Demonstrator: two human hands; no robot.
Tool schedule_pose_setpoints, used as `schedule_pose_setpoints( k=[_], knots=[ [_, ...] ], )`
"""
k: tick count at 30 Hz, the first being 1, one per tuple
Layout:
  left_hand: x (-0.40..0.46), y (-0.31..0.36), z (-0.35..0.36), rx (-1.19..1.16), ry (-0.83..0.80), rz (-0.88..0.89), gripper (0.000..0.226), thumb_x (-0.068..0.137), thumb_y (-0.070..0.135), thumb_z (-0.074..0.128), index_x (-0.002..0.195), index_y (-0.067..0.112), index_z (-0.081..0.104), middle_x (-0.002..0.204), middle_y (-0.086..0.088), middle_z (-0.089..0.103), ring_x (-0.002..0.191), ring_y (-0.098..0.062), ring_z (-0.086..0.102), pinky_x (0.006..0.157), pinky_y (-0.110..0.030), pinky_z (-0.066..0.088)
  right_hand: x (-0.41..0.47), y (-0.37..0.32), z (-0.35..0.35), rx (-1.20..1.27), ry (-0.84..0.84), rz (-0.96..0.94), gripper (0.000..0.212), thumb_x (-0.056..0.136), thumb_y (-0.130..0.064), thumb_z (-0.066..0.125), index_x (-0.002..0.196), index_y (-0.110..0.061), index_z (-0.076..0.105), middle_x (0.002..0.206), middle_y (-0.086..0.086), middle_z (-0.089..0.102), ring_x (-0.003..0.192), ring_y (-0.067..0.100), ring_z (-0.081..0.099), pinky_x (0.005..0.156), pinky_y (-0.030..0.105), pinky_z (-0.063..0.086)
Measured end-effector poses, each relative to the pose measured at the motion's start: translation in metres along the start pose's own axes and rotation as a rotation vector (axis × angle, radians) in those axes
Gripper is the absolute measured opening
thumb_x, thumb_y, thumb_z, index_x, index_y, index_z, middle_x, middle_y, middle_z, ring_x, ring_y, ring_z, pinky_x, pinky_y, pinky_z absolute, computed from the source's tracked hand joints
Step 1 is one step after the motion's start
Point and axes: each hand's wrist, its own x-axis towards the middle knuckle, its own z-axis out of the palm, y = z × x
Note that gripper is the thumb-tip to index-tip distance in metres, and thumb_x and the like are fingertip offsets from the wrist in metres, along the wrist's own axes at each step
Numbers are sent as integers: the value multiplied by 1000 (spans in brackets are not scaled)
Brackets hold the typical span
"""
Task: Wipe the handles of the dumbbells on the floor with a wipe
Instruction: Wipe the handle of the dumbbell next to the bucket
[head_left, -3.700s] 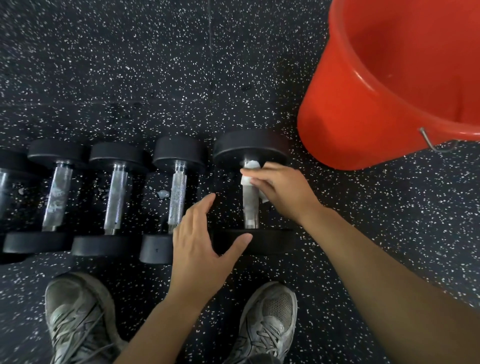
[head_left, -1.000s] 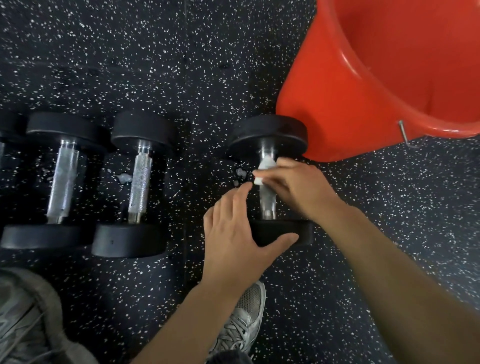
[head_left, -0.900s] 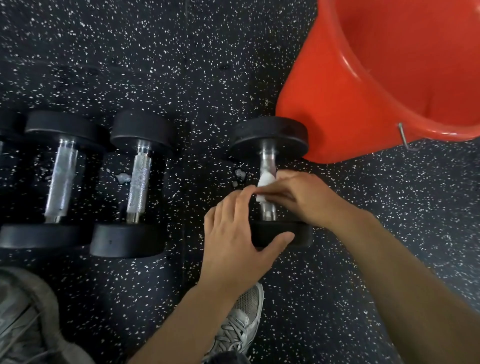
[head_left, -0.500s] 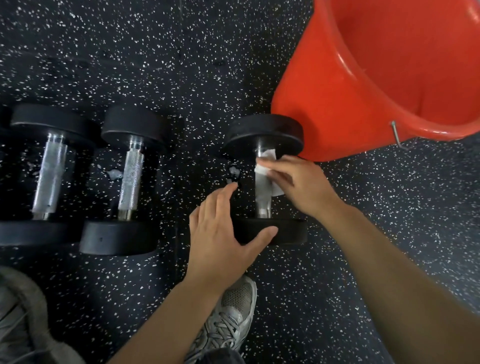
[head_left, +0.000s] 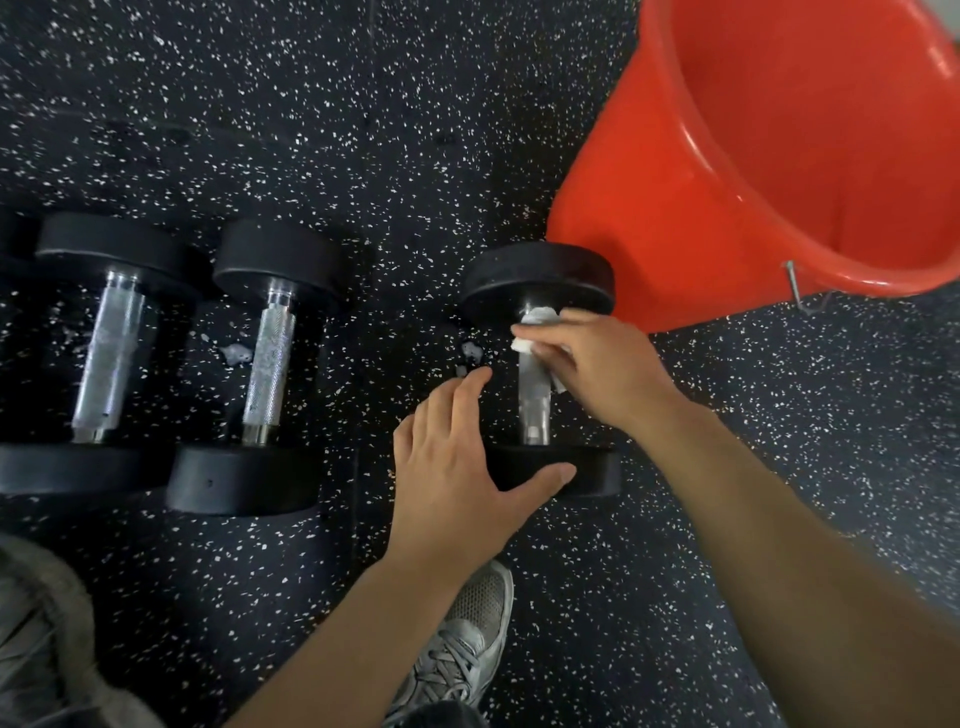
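A black dumbbell (head_left: 537, 270) with a silver handle (head_left: 536, 405) lies on the speckled floor beside the bucket. My right hand (head_left: 597, 369) grips a white wipe (head_left: 535, 325) wrapped round the far end of that handle. My left hand (head_left: 462, 467) rests on the dumbbell's near weight (head_left: 587, 475), fingers straight, thumb across its top. Two more dumbbells lie to the left: one (head_left: 270, 358) in the middle and another (head_left: 106, 353) further left, both with bare knurled handles.
A large red bucket (head_left: 675, 208) stands at the upper right, touching the dumbbell's far weight. My grey shoe (head_left: 462, 649) is below the hands, another shoe (head_left: 36, 639) at the lower left. A small white scrap (head_left: 236, 353) lies between the left dumbbells.
My right hand has slid the wipe back and forth along the handle and is now at its far end. The dumbbell sits apart from the row, nearer the bucket than 3.7 s ago.
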Motion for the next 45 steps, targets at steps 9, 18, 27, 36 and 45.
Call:
schedule_pose_setpoints(
  k=[9,18,27,36,45],
  knots=[
    [1,-1,-4,13,-16,2,109,69,90,53,156,29,25,153,10,38,145,-11,31,124,-36,15,-13,-8,-11,159,-664,7,23,98,-36,65,116,-48,72,120,-20,71,106,4,66,97,32,52],
    [-2,-16,-25,42,-19,-3,105,72,88,56,156,32,23,154,12,35,146,-10,28,123,-35,12,-11,-2,15,225,-46,-22,35,99,-42,51,131,-43,64,96,-26,51,80,-3,51,73,22,44],
    [-5,-37,-54,143,-10,-6,103,76,86,52,157,31,21,157,8,34,146,-12,28,119,-32,9,-10,-23,10,569,-405,-21,25,94,-40,65,118,-43,73,123,-22,67,107,-10,59,101,18,47],
    [-2,-26,-49,124,-16,27,101,79,86,49,158,29,23,157,7,36,147,-13,30,121,-33,12,-8,-31,35,571,-216,-71,32,99,-28,62,129,-38,68,94,-24,57,89,-9,56,79,14,42],
    [-3,-36,-76,147,36,25,100,79,83,53,157,29,24,156,7,38,146,-13,33,123,-42,22,16,-45,30,634,27,2,31,103,-32,56,131,-41,66,102,-19,65,92,-7,58,79,16,41]
  ],
)
